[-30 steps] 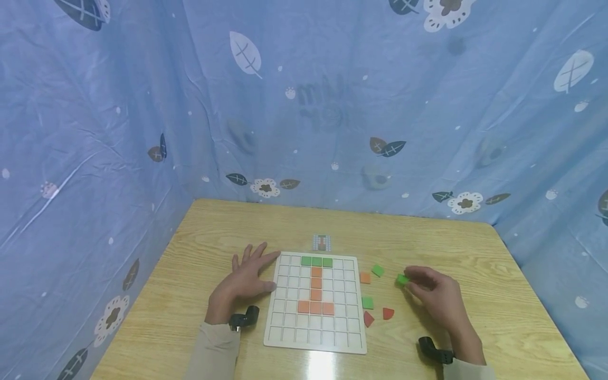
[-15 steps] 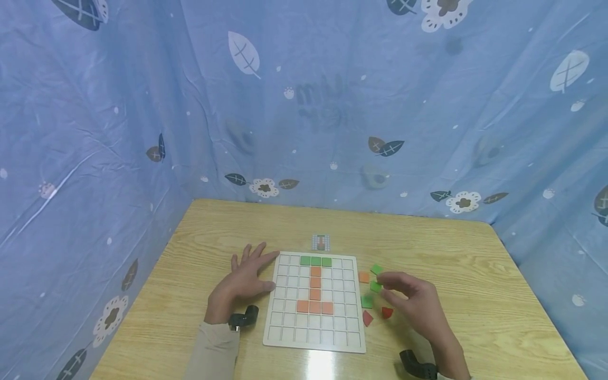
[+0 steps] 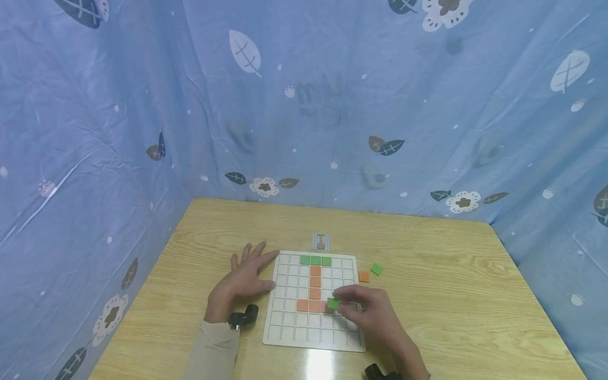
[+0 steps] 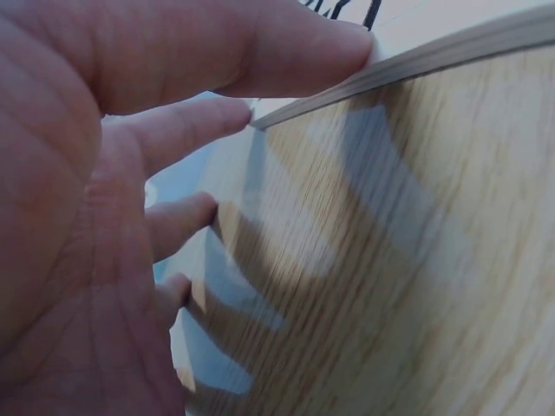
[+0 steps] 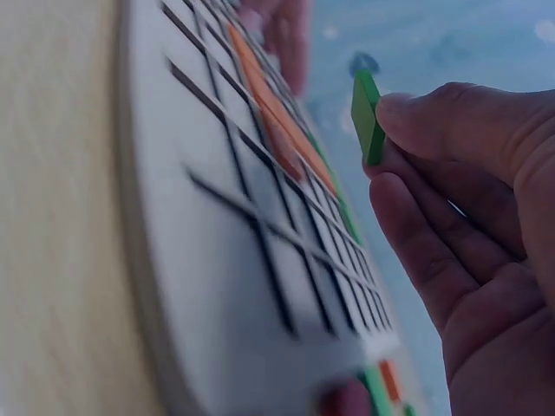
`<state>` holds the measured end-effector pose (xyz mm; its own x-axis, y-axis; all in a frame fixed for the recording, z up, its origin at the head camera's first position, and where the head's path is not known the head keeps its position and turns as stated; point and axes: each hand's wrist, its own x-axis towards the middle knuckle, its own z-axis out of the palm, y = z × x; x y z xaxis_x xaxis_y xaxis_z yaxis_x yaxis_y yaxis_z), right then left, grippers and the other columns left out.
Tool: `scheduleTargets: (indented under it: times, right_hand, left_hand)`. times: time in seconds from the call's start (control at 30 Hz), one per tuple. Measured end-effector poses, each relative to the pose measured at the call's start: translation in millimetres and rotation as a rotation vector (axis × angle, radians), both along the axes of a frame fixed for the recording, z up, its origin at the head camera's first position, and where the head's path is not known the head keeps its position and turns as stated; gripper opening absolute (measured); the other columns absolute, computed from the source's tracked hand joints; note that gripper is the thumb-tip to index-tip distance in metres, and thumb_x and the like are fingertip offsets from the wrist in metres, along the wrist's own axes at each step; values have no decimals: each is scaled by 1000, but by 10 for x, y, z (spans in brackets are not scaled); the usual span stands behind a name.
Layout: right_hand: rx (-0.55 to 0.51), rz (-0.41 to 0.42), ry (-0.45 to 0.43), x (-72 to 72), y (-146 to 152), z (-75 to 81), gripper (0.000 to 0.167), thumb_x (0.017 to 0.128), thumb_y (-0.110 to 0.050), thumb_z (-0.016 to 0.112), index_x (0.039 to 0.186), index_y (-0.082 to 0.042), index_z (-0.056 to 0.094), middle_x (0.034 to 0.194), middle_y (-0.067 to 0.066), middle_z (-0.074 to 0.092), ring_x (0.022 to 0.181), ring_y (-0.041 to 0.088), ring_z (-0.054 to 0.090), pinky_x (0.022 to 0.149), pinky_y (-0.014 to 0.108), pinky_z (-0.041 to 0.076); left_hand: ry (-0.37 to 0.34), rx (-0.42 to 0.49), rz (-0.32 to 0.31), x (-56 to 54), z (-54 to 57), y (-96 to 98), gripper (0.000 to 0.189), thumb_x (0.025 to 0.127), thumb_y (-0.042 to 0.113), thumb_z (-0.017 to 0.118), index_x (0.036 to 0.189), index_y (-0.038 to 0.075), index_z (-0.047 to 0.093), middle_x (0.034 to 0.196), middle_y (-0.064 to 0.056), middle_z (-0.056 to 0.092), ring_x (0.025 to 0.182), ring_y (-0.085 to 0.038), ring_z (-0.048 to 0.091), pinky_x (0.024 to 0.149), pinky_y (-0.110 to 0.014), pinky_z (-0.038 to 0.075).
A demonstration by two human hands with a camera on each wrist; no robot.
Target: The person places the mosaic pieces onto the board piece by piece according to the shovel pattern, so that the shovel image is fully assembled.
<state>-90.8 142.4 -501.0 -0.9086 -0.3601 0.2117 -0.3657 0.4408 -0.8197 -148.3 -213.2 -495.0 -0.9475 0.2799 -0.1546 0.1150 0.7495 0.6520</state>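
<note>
A white grid board (image 3: pixel 290 336) lies on the wooden table, with a row of green tiles (image 3: pixel 315 260) at its top. Below runs a column of orange tiles (image 3: pixel 315 282), ending in a wider orange row. My right hand (image 3: pixel 375 312) pinches a green square tile (image 5: pixel 368 117) between thumb and fingertips above the board's lower right part. In the head view that tile overlaps the right end of the orange row. My left hand (image 3: pixel 244 278) has its fingers spread, with thumb and index fingertip (image 4: pixel 351 48) against the board's left edge.
A small pattern card (image 3: pixel 321 242) sits just beyond the board. To the right lie a loose orange tile (image 3: pixel 363 277) and a green one (image 3: pixel 377 269). My right hand hides other loose pieces in the head view; a red piece (image 5: pixel 347 400) shows in the right wrist view.
My right hand has carried the green tile leftward, from the table right of the loose pieces to over the board. The left hand has stayed at the board's edge.
</note>
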Motion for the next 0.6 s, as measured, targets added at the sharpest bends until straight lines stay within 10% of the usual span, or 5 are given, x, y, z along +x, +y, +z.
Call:
scheduleTargets:
  times: [0.33,0.6]
  right_hand:
    - [-41,137,71,36,-378,-94,27,89,-3,87,112,-16,84,109,-5,85,94,10,80,85,31,66]
    - [-86,199,-38,100,-535,-83,25,94,-4,82,115,-17,84,111,-5,84,102,11,80,93,30,66]
  left_hand:
    - [-1,-6,10,-3,-10,13,87,87,21,82,167,23,49,184,-19,16,169,-53,-7,127,-80,-13]
    - [-2,-10,2,-8,-12,10,86,87,21,81,167,23,48,184,-20,16,168,-53,-7,127,-81,-14]
